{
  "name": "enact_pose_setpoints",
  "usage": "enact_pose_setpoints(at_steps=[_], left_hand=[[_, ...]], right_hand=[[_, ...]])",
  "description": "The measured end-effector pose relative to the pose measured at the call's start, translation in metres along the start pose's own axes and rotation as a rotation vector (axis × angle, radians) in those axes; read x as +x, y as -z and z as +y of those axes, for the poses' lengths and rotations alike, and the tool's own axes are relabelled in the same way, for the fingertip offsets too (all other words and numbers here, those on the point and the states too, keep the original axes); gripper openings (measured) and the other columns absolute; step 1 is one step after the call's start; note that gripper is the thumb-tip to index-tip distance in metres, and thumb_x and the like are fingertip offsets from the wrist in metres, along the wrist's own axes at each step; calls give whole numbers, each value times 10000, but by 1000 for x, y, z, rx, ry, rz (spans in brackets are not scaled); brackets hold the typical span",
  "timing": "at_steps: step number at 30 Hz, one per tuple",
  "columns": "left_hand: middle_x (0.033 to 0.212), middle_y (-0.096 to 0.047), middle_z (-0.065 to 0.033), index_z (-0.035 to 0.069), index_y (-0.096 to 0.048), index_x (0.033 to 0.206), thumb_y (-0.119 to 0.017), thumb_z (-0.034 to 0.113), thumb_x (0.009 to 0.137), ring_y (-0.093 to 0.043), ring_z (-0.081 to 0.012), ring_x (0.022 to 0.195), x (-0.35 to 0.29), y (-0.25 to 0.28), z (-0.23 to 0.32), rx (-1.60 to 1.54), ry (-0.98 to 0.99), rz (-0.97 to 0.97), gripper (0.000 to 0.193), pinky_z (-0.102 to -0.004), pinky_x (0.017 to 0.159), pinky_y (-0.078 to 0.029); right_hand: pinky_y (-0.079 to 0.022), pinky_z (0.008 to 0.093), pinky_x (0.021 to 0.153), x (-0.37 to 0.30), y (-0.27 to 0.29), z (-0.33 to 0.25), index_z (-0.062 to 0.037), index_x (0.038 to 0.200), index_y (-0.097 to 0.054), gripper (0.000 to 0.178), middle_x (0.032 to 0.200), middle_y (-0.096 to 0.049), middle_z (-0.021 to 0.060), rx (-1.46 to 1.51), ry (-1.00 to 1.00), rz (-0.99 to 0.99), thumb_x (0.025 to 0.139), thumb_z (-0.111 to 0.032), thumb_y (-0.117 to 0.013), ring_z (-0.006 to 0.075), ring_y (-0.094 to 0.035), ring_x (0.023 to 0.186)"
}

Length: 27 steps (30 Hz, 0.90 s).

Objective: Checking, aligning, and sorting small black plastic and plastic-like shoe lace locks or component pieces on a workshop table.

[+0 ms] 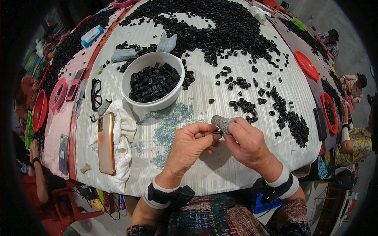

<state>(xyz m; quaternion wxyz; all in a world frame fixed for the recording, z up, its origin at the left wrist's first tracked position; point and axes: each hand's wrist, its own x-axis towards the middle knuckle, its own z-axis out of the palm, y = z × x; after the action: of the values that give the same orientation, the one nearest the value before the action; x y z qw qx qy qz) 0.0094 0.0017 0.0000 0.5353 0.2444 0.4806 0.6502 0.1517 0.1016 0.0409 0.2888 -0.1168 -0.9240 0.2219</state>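
Note:
My left hand (189,145) and my right hand (249,142) meet over the near middle of the table. A small black cylindrical piece (217,133) is pinched in my left fingertips, and my right fingers close on its other side. A grey knit finger cover (222,123) shows at the fingers of my right hand; it partly hides the grip. Beyond my left hand stands a white bowl (179,92) filled with similar black pieces. Small clear-blue bits (171,124) lie scattered between the bowl and my left hand. Loose black pieces (298,128) lie in clusters to the right.
A large heap of black pieces (204,27) covers the far table. To the left lie a phone (105,143) on a white cloth (125,157) and eyeglasses (95,94). A dark phone (319,124) rests at the right edge. Other people sit along both sides.

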Motion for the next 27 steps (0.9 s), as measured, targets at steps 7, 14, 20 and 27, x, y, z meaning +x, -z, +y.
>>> enact_pose_setpoints(at_steps=[7,14,20,27], left_hand=[[903,-670,-124,-45,-572,1056,-614,75,871,-677,-165,784,-1,2,1,-72,44,-53,225,-222,584,-546],[960,-666,-133,-45,-567,1080,-581,55,890,-676,-160,808,-1,3,-2,-147,44,-95,215,-210,604,-549],[944,-666,-128,-47,-569,1075,-586,50,884,-675,-156,806,-1,1,0,-81,42,-81,214,-216,606,-547],[927,-669,-121,-48,-574,1066,-591,45,877,-675,-151,794,-1,0,-1,-58,-11,-49,212,-208,601,-545]], right_hand=[[-528,329,608,-1,-3,-1,45,937,-541,264,900,-562,181,39,-14,58,690,113,-605,292,-613,735],[-506,332,561,-4,-5,7,29,932,-557,265,882,-560,171,42,13,82,689,98,-639,272,-608,685],[-507,327,569,-3,-5,4,28,922,-562,267,852,-562,161,52,-36,99,678,96,-645,273,-602,684],[-501,310,552,0,-8,7,14,896,-575,224,825,-579,139,77,-22,138,695,88,-642,243,-599,675]])
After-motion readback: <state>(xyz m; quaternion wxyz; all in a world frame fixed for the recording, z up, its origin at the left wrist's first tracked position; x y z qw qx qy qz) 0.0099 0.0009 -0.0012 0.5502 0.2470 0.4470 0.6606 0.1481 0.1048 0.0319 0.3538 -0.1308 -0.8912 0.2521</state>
